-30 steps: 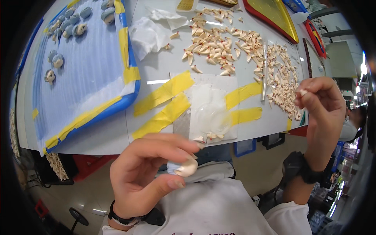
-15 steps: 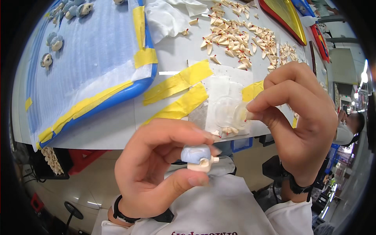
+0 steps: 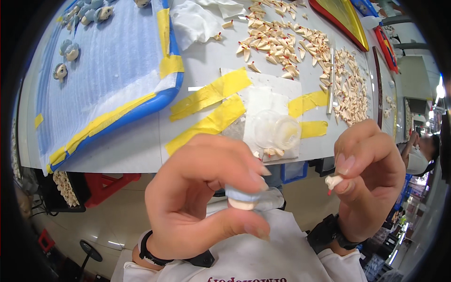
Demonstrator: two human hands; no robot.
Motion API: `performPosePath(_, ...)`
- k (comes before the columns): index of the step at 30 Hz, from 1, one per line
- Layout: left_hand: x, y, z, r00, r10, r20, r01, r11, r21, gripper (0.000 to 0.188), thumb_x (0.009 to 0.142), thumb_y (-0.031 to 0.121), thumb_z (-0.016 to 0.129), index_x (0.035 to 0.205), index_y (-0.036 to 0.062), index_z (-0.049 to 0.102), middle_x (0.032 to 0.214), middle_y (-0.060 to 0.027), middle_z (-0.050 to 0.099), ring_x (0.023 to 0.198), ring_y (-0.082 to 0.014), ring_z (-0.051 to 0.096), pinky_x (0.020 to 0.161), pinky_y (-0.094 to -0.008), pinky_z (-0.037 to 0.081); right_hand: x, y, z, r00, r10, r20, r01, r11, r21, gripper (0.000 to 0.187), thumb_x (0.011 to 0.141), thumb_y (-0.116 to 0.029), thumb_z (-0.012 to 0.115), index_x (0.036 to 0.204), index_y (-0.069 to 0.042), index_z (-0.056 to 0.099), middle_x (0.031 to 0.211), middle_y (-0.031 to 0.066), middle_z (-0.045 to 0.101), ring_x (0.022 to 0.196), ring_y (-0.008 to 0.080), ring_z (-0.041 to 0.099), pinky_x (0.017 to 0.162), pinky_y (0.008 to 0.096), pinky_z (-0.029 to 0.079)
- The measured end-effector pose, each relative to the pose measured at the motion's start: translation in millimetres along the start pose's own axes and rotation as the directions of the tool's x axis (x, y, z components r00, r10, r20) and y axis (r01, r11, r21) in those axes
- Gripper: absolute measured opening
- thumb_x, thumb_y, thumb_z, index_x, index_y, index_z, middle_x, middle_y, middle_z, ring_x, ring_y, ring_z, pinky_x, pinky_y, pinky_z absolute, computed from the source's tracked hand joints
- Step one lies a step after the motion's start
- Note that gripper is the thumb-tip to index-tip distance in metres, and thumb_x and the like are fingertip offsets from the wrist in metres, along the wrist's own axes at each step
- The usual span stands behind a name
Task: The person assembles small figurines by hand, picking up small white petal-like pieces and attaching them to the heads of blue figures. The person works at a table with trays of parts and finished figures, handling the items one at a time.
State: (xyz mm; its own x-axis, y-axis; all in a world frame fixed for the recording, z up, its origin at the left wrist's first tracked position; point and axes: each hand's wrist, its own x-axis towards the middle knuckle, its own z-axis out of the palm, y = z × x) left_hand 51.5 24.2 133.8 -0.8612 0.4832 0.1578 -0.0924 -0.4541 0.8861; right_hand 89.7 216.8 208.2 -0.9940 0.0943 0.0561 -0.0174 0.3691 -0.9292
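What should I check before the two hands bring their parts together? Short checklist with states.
1. Left hand grips the blue-and-cream piece between thumb and fingers: ok.
2. Right hand pinches the small cream part at its fingertips: ok.
3. The two parts are apart, with a gap between the hands: ok.
4. Which way the small part's red tip points relative to the piece: cannot tell.
5. Clear cup on the taped sheet sits upright, behind the hands: ok.
6. Any socket on the blue-and-cream piece, hidden by the fingers: cannot tell.
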Motion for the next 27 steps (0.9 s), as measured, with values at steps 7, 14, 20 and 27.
performPosePath(7,7,17,16,0.986,-0.156,-0.049,0.161,0.979,0.123,0.039,0.069,0.014,0.075,0.098,-0.0005,0.053,0.109,-0.0223,0.052,0.081,-0.0222,0.061,0.067,-0.0268,0.050,-10,-6,10,0.998,0.062,-0.012,-0.060,0.991,0.117,0.023,0.073,-0.018,0.072,0.078,-0.009,0.052,0.077,0.0048,0.048,0.066,0.0103,0.042,0.060,0.0211,0.032)
performPosePath(14,6,5,-2,0.969,0.161,0.187,-0.211,0.932,0.294,0.037,0.075,0.015,0.069,0.103,-0.0035,0.052,0.103,-0.0229,0.054,0.084,-0.0228,0.059,0.068,-0.0282,0.050,-21,18,16,0.980,-0.200,0.019,0.199,0.978,0.058,0.024,0.070,-0.009,0.073,0.081,-0.008,0.052,0.078,0.0056,0.048,0.067,0.0107,0.044,0.061,0.0212,0.034)
performPosePath(20,7,9,5,0.978,0.171,0.124,-0.204,0.910,0.360,0.034,0.069,0.014,0.073,0.093,-0.0044,0.058,0.093,-0.0204,0.057,0.079,-0.0214,0.056,0.070,-0.0261,0.045,-2,-19,36,0.998,-0.033,0.054,0.029,0.996,0.079,0.024,0.068,-0.001,0.070,0.082,-0.008,0.052,0.075,0.0059,0.049,0.065,0.0114,0.045,0.056,0.0212,0.035)
performPosePath(27,-2,19,7,0.965,0.212,0.154,-0.262,0.751,0.606,0.036,0.063,0.017,0.076,0.089,-0.0039,0.062,0.086,-0.0154,0.062,0.069,-0.0158,0.051,0.062,-0.0224,0.040,-9,-7,26,0.928,-0.318,0.196,0.367,0.873,-0.322,0.029,0.063,0.008,0.064,0.084,-0.010,0.053,0.074,0.0038,0.051,0.062,0.0139,0.046,0.053,0.0238,0.036)
